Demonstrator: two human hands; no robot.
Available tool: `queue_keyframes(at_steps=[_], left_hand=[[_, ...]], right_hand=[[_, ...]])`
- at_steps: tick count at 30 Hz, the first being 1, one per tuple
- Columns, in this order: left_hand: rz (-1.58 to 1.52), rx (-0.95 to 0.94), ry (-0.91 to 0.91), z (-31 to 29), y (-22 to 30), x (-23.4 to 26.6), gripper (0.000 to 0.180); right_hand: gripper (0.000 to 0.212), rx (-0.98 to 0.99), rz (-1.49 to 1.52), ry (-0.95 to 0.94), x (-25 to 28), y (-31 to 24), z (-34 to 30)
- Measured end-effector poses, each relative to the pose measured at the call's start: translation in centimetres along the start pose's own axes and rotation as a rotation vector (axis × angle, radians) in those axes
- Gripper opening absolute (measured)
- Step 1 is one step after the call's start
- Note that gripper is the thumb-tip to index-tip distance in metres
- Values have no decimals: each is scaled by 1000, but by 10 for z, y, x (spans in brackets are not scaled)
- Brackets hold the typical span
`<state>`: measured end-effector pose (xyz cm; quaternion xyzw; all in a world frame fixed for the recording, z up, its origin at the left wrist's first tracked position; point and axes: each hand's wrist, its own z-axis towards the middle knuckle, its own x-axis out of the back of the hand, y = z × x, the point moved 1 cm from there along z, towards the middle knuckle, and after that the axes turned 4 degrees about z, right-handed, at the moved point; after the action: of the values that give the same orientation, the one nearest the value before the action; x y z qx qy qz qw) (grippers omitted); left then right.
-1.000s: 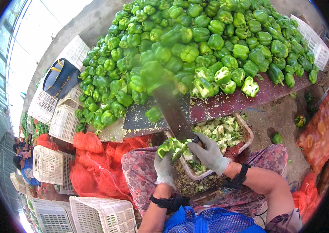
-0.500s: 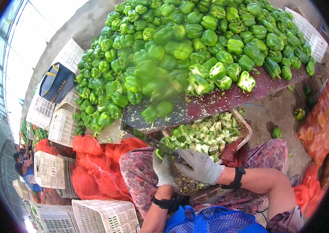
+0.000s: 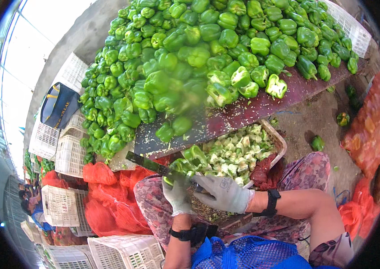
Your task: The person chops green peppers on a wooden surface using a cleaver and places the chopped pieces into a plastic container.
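Observation:
My left hand [image 3: 177,198], in a pale work glove, is closed around a green bell pepper [image 3: 168,180], of which only a small part shows past the fingers. In my gloved right hand [image 3: 224,193] is a knife [image 3: 147,164], its long dark blade pointing left across the pepper. Just beyond the hands, green pepper pieces [image 3: 195,155] lie at the near left of a crate [image 3: 281,140] full of pale pepper cores. A large heap of whole green peppers [image 3: 248,45] covers the board [image 3: 261,99] ahead, with several cut ones along its near edge.
Red mesh sacks [image 3: 111,201] lie to my left, among white plastic crates [image 3: 60,206]. A dark bag [image 3: 59,105] rests on crates farther back. On the right stands a filled orange mesh sack [image 3: 369,127], and a loose pepper [image 3: 317,143] lies on the floor. People are at the far left.
The view has shifted slightly. Both hands have moved a little left, with the knife and pepper still held close together.

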<state>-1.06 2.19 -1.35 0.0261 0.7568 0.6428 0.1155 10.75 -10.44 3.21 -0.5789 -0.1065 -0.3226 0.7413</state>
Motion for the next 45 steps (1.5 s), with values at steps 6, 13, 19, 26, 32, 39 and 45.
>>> queue_keyframes(at_steps=[6, 13, 19, 26, 32, 39, 45], left_hand=[[-17, -102, -83, -4, -18, 3, 33], [89, -129, -45, -5, -15, 2, 42], [38, -95, 25, 6, 0, 5, 32], [64, -168, 47, 8, -4, 8, 44], [454, -315, 8, -4, -15, 1, 38], [14, -57, -46, -4, 1, -6, 35], [-46, -15, -55, 1, -1, -3, 37]], right_hand=[[49, 13, -12, 81, -5, 4, 4], [48, 51, -56, 103, -10, 7, 10], [47, 55, 2, 97, -15, 5, 6], [44, 15, -43, 81, -9, 2, 4], [44, -14, -23, 161, -2, 8, 20], [46, -83, 208, 256, 18, 11, 28], [46, -47, 269, 296, 26, 16, 25]])
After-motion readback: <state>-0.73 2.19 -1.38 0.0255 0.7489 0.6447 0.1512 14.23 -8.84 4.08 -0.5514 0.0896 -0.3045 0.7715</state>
